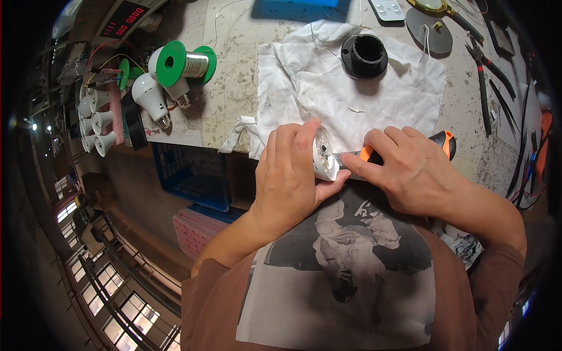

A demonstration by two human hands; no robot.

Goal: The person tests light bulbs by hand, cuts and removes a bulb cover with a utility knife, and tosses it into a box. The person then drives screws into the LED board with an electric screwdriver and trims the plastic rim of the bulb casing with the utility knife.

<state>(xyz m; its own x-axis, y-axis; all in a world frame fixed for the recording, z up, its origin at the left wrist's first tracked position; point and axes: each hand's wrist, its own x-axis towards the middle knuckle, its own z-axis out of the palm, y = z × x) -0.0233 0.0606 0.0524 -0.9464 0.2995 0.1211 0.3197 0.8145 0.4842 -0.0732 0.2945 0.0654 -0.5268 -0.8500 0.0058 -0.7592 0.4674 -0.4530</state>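
My left hand (284, 175) is wrapped round a white LED bulb body (324, 167), tilted so that its open end faces right. Inside it, a pale board with small parts shows. An orange-and-black utility knife (443, 144) is gripped in my right hand (413, 169), its blade end pointing left. The blade tip meets the bulb's rim, beside my right fingertips; whether it touches the board I cannot tell. Both hands are at the table's front edge, over a white cloth (304, 88). A black round holder (364, 57) stands on that cloth, farther back.
At left are a green spool of solder wire (170, 63), white bulbs (150, 96) and a meter with red digits (122, 20). Cutting pliers (481, 64) and a grey disc (432, 32) lie at right. A blue crate (190, 175) sits below the table edge.
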